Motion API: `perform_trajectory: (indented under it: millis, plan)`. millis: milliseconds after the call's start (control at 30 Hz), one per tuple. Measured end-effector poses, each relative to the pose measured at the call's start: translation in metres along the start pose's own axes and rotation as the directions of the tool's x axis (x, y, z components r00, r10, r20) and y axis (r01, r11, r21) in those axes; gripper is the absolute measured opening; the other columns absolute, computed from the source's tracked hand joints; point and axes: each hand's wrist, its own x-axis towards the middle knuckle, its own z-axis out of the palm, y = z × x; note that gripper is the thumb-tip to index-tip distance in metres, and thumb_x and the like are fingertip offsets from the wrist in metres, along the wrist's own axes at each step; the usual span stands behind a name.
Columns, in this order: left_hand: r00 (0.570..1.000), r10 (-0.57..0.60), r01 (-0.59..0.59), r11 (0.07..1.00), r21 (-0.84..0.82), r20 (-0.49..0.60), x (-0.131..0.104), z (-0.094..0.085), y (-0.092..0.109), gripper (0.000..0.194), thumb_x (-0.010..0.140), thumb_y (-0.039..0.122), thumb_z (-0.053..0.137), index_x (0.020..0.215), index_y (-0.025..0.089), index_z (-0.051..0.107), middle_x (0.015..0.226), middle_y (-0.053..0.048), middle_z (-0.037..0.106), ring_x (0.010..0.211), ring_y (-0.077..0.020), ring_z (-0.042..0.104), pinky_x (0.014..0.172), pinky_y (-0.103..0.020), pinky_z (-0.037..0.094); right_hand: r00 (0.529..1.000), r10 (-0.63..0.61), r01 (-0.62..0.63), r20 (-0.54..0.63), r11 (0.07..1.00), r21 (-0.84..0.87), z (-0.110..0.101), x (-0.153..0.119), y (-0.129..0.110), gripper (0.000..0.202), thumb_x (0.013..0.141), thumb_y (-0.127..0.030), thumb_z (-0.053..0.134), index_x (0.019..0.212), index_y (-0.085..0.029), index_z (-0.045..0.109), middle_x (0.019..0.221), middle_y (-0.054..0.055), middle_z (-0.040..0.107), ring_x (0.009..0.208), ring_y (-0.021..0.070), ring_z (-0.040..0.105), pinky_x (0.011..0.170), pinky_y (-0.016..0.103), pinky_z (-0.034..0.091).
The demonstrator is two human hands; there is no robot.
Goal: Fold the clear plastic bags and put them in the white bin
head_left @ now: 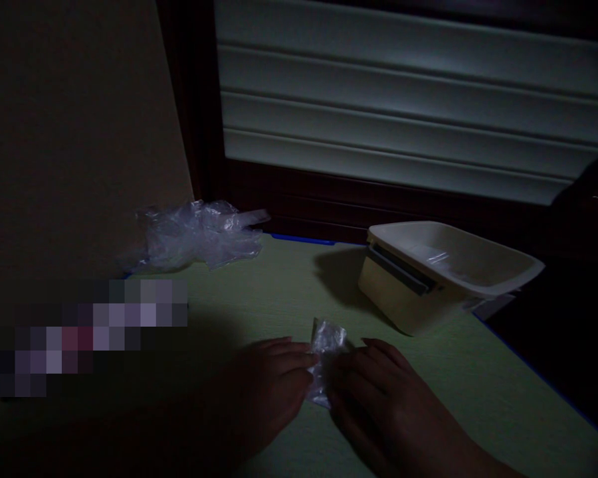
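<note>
In head view, your left hand (279, 382) and right hand (383, 398) press the bag (327, 337) flat between them, nearer you than the tub (403, 299).

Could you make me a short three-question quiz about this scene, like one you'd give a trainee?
1. Multiple choice: What lies between the left hand and the right hand?
a) a spoon
b) a small clear plastic piece
c) a folded towel

2. True or false: The pale tub stands on the same side of the table as the left hand.

3. Fill in the blank: The crumpled heap at the back left of the table is made of clear ____.

Key: 1 b; 2 false, it stands on the right hand's side; 3 plastic.
</note>
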Motion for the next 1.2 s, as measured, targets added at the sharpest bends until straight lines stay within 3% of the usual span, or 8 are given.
perform_trajectory:
  millis: [133,367,533,633,833,1000,1200]
  plan:
    - [1.000,0.012,-0.012,1.000,0.004,-0.005,-0.001,0.001,-0.002,0.018,0.086,0.009,0.046,0.087,0.012,0.063,0.106,-0.009,0.065,0.100,-0.0186,0.058,0.092,-0.032,0.044,1.000,0.014,-0.014,0.012,1.000,-0.021,-0.001,0.000,0.001,0.015,0.081,-0.013,0.047,0.077,-0.018,0.061,0.073,0.005,0.062,0.068,0.0179,0.054,0.079,0.039,0.039]
    - [1.000,0.013,-0.013,1.000,0.019,0.000,-0.001,-0.001,-0.001,0.016,0.085,0.008,0.047,0.088,0.014,0.062,0.109,-0.007,0.064,0.103,-0.0190,0.055,0.092,-0.031,0.043,1.000,-0.010,0.009,-0.022,1.000,-0.022,-0.010,-0.002,0.003,0.013,0.079,-0.011,0.048,0.077,-0.017,0.060,0.074,0.007,0.060,0.069,0.0189,0.052,0.071,0.035,0.042]
    - [0.997,-0.081,0.080,0.995,0.059,0.012,0.000,-0.002,0.001,0.013,0.082,0.010,0.053,0.084,0.016,0.064,0.108,-0.007,0.063,0.096,-0.0206,0.057,0.084,-0.033,0.047,0.993,-0.031,0.025,0.116,0.998,0.055,-0.015,-0.001,-0.002,0.021,0.073,-0.010,0.047,0.086,-0.016,0.062,0.079,0.008,0.061,0.075,0.0211,0.053,0.067,0.034,0.045]
    - [0.996,-0.088,0.088,0.995,0.057,0.010,-0.001,-0.001,-0.001,0.015,0.082,0.010,0.050,0.083,0.016,0.064,0.102,-0.006,0.063,0.091,-0.0203,0.057,0.079,-0.033,0.047,0.991,-0.004,-0.004,0.132,0.998,0.057,-0.012,-0.001,-0.002,0.021,0.073,-0.010,0.047,0.087,-0.015,0.062,0.083,0.009,0.062,0.077,0.0217,0.055,0.069,0.035,0.047]
    - [0.999,-0.038,0.036,0.998,-0.054,-0.035,-0.005,0.000,-0.001,0.027,0.084,0.011,0.043,0.105,0.016,0.057,0.105,-0.007,0.063,0.102,-0.0201,0.052,0.089,-0.035,0.043,0.998,-0.030,0.027,0.052,0.998,0.056,-0.007,-0.002,0.004,0.021,0.079,-0.009,0.041,0.078,-0.015,0.061,0.077,0.010,0.062,0.072,0.0210,0.056,0.064,0.034,0.048]
    - [0.996,-0.047,0.039,0.994,-0.101,-0.082,-0.006,0.000,0.002,0.027,0.077,0.008,0.047,0.100,0.015,0.059,0.104,-0.007,0.063,0.102,-0.0207,0.052,0.090,-0.034,0.042,0.996,0.028,-0.040,0.089,0.990,0.138,-0.009,-0.002,0.005,0.021,0.080,-0.008,0.040,0.083,-0.015,0.060,0.078,0.009,0.063,0.070,0.0198,0.057,0.063,0.033,0.048]
    - [0.999,-0.051,0.051,0.993,-0.103,0.008,-0.004,-0.001,-0.004,0.020,0.081,0.013,0.049,0.099,0.017,0.059,0.100,-0.005,0.065,0.096,-0.0198,0.055,0.085,-0.034,0.042,0.995,0.047,-0.064,0.087,0.976,0.209,-0.013,-0.001,0.000,0.018,0.082,-0.012,0.039,0.085,-0.017,0.057,0.079,0.008,0.064,0.071,0.0190,0.058,0.064,0.032,0.048]
